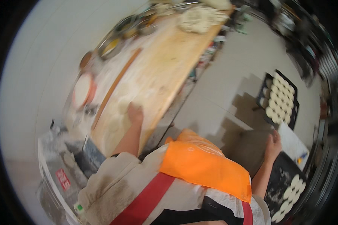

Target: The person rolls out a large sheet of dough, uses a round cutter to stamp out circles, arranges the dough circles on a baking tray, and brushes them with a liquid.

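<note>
My left hand (135, 113) is over the floury wooden worktable (169, 71), beside a pale, flat dough round (124, 106) that is hard to make out. Blur hides whether its fingers grip anything. A long, thin wooden rolling pin (114, 88) lies along the table to its left. Out to the right, my right hand (274, 144) hangs with its fingers loosely apart and nothing visible in them. It is nearest to a white board (292, 142) and a black baking tray (279, 170) with pale dough rounds (291, 193).
Another black tray (297, 98) bears rows of dough rounds (279, 98). Metal bowls (110, 48) and an orange-and-white tub (83, 90) line the table's wall side. A large dough mass (201, 19) lies at the far end. A bin with a scoop (69, 161) stands lower left.
</note>
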### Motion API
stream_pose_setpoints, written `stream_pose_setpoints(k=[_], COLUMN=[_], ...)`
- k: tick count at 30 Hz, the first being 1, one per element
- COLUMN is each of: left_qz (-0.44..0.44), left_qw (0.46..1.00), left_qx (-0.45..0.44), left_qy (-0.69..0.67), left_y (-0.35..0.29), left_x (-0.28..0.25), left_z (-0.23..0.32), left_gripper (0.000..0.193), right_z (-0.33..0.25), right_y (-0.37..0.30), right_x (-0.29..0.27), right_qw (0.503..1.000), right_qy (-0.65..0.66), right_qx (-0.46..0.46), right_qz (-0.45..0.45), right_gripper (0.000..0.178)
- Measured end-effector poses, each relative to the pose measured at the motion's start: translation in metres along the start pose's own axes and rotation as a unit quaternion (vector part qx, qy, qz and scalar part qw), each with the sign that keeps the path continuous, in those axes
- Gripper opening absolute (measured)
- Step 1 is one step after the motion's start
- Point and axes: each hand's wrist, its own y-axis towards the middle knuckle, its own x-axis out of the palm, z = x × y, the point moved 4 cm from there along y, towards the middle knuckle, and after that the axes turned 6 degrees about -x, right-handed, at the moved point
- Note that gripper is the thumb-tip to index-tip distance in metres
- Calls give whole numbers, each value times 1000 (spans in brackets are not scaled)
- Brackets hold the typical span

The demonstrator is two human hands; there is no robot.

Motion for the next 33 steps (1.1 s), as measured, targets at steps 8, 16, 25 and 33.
stream_pose_setpoints(k=[8,16,25,33], left_qz=[-200,-519,-188,-172], left_qw=[964,688,899,948], left_qx=[-96,15,218,226], left_qy=[-149,-507,329,142], left_y=[30,-10,209,142], left_x=[-31,-54,52,50], left_z=[26,111,-45,72], left_gripper=[26,54,58,49], right_z=[-179,-188,-38,93], right_y=[-91,-158,-99,-156], right_x=[279,327,125,-198], right_qw=[836,740,901,824], right_qy=[-5,414,291,301], right_qx=[-164,291,313,168], right_qz=[-523,-443,-71,450], right_gripper=[43,46,29,35])
